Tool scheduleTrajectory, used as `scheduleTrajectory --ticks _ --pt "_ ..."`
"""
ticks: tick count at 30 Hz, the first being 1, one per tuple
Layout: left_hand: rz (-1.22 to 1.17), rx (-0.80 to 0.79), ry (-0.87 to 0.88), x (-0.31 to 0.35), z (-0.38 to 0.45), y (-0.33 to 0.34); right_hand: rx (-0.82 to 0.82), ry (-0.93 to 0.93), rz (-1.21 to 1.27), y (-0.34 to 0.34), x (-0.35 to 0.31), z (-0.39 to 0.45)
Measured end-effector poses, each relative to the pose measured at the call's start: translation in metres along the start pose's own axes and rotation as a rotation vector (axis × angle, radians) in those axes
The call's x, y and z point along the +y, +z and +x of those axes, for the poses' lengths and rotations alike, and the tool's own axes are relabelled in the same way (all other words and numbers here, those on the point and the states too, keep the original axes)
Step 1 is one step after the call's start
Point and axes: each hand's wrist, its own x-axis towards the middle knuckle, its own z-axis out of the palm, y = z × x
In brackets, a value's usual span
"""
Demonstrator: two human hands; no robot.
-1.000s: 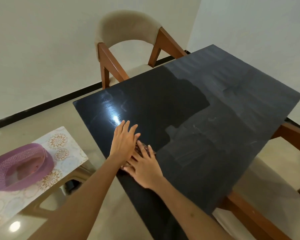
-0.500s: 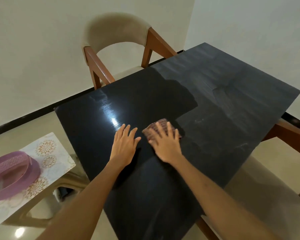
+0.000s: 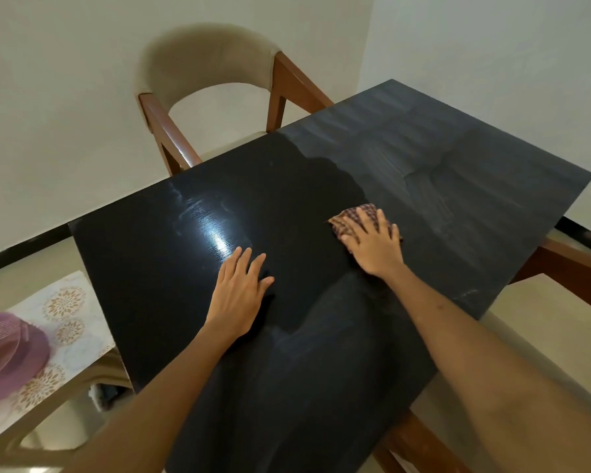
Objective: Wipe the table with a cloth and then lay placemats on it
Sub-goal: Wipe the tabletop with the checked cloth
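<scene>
Pressing a checkered cloth [image 3: 355,220] flat on the black worktop [image 3: 321,353], the right hand [image 3: 372,245] lies open-palmed; the left hand [image 3: 238,293] rests flat, empty.

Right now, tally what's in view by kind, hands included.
hand: 2 (left hand flat on the table, right hand pressing the cloth)
cloth: 1
table: 1
chair: 1
purple basket: 1
patterned mat under the basket: 1
Total: 7
</scene>
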Motion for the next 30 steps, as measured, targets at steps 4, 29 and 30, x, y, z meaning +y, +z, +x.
scheduleTrajectory --ticks 4,29,30 --pt "0.025 -0.014 0.003 0.004 0.001 0.001 0.017 0.009 -0.021 0.006 -0.015 -0.011" --pt "-0.03 -0.06 0.071 0.044 0.007 -0.003 -0.035 -0.401 -0.121 0.023 -0.039 -0.108" --pt "-0.033 -0.067 0.082 0.046 0.008 -0.003 -0.033 -0.441 -0.109 0.027 -0.041 -0.117"
